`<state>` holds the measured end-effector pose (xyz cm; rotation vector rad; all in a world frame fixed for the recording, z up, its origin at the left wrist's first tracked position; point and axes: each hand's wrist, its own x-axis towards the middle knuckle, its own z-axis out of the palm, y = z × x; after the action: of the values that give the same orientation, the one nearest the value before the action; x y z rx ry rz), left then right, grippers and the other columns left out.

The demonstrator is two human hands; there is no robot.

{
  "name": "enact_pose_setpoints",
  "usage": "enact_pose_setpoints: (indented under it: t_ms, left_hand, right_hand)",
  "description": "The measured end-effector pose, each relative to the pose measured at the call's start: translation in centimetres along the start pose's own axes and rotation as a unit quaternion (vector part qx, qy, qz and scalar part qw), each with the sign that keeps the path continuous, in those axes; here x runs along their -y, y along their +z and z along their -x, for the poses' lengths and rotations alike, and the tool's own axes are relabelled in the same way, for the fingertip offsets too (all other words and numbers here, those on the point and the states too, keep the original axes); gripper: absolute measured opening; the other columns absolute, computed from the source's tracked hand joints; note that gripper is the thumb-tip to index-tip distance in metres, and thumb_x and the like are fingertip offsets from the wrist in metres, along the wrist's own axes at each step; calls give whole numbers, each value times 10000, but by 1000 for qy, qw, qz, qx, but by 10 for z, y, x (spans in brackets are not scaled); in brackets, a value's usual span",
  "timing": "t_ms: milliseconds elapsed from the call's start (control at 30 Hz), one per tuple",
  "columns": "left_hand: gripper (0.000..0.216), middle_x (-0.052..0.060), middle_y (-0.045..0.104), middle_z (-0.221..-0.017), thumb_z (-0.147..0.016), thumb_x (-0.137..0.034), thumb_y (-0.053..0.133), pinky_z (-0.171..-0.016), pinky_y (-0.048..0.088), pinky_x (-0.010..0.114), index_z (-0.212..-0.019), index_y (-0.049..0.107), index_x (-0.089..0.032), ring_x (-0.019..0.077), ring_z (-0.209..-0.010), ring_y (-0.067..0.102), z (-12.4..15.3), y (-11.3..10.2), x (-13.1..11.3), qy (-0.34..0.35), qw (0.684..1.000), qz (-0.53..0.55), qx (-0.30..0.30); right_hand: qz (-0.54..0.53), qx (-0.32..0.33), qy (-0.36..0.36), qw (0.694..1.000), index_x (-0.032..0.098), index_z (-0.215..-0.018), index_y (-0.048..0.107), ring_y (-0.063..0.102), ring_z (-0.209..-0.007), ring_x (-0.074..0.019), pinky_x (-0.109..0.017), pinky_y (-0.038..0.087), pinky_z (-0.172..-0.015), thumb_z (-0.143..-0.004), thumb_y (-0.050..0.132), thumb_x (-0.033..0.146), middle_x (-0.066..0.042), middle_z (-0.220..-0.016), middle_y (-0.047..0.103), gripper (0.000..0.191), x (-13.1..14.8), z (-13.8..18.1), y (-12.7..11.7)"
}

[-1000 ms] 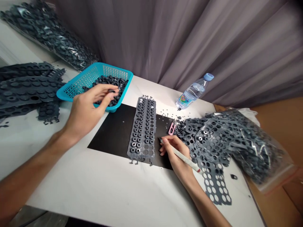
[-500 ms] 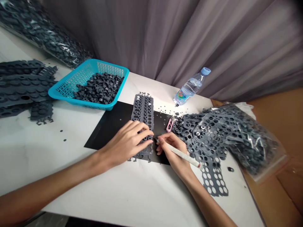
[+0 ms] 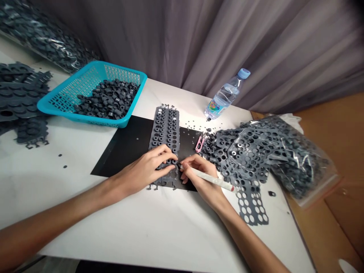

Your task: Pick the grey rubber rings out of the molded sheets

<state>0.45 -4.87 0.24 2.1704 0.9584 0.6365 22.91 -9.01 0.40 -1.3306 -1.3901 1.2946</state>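
A dark grey moulded sheet (image 3: 166, 127) with rows of round holes and ring-shaped parts lies lengthwise on a black mat (image 3: 122, 142). Across its lower half rests my left hand (image 3: 148, 165), thumb and forefinger bent onto the sheet near its right edge, holding it. My right hand (image 3: 200, 172) grips a white pen-like tool (image 3: 212, 179) with a red end, pinched near the tip. That tip is at the sheet's right edge, close to my left fingertips, and mostly hidden by my fingers. Pink thread snips (image 3: 200, 143) lie just beyond my right hand.
A blue basket (image 3: 85, 120) of small grey rings stands at the back left, beside stacked sheets (image 3: 19, 98) and a filled plastic bag (image 3: 51, 41). At right are a pile of punched sheets (image 3: 250, 151), another bag (image 3: 307, 170) and a water bottle (image 3: 224, 96).
The whole view has shifted, so everything appears a little further left and higher. Both hands keep nearly the same place on the sheet, and the right still grips the tool.
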Motion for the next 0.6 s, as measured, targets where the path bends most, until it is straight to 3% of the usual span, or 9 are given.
enact_pose_setpoints:
  t_ms: [300,500,567,600]
  left_hand:
    - [175,37,608,-1176,-1080,-315,539,-988,488,323,-1202,642,-244,203,-1103,640,-1,-2,-1,6,1000,-4,8]
    - [253,78,628,-1169,-1111,-249,433,-1024,494,392,-1172,672,-197,238,-1102,640,-4,1,-6,55,995,-85,19]
    - [278,83,649,-1162,-1117,-230,397,-1065,479,403,-1123,673,-192,240,-1121,641,-5,3,-8,74,995,-73,-2]
    - [263,81,657,-1154,-1117,-242,408,-1069,477,395,-1111,667,-194,236,-1122,641,-6,1,-9,72,995,-51,-40]
  right_hand:
    - [20,7,-5,1000,210,-937,676,662,-624,-156,-256,541,-590,-989,668,399,1,-745,685,196,0,1,-1]
    - [65,7,-20,998,213,-926,661,637,-620,-155,-247,501,-582,-975,642,352,10,-728,666,149,4,2,0]
    - [93,7,-29,995,214,-913,659,614,-615,-149,-243,477,-576,-969,635,332,18,-707,653,133,6,3,1]
    - [104,7,-32,994,213,-906,659,604,-612,-147,-241,468,-572,-968,633,326,20,-700,649,132,6,3,1]
